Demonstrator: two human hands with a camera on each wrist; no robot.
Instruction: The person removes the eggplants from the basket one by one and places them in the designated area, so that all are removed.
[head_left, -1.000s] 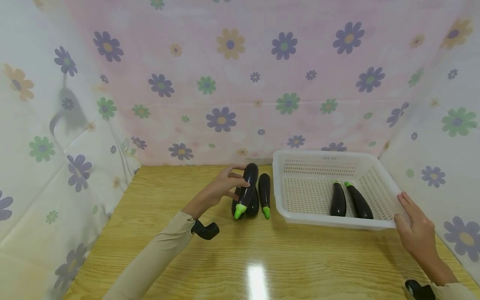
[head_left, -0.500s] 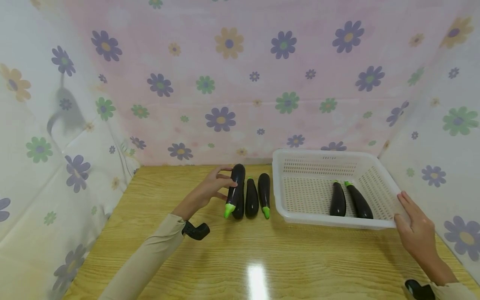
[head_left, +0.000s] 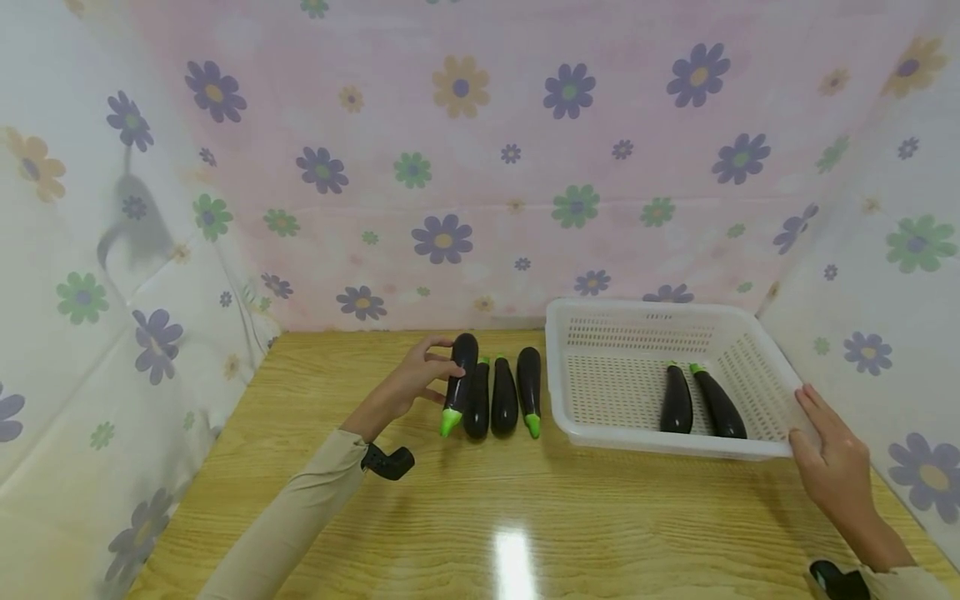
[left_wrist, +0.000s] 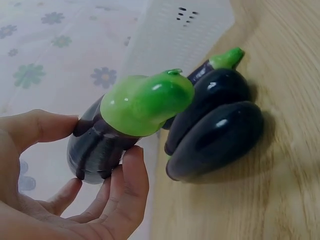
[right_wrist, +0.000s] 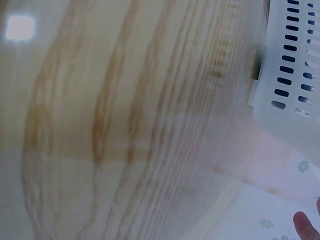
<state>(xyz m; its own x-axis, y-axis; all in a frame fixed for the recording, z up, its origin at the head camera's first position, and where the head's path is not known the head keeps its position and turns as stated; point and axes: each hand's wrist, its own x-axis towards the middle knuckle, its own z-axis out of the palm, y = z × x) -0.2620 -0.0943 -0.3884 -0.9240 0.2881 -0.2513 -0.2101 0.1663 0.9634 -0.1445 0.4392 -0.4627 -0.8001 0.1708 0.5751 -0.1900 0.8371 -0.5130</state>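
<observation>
My left hand holds a dark purple eggplant, its green stem end towards me, at the left end of a short row. In the left wrist view, thumb and fingers grip this eggplant around its dark body, above the wood. Beside it lie three more on the table: one eggplant just to its right, a middle eggplant, and another eggplant nearest the basket. My right hand grips the right rim of a white plastic basket; in the right wrist view only a fingertip shows.
Two eggplants, a left one and a right one, lie inside the basket towards its right. The wood-grain table ends at a flowered cloth backdrop, which also rises at both sides.
My left hand has carried its eggplant leftwards, from above the row to the row's left end, uncovering the eggplants beneath. The right hand and basket have stayed put.
</observation>
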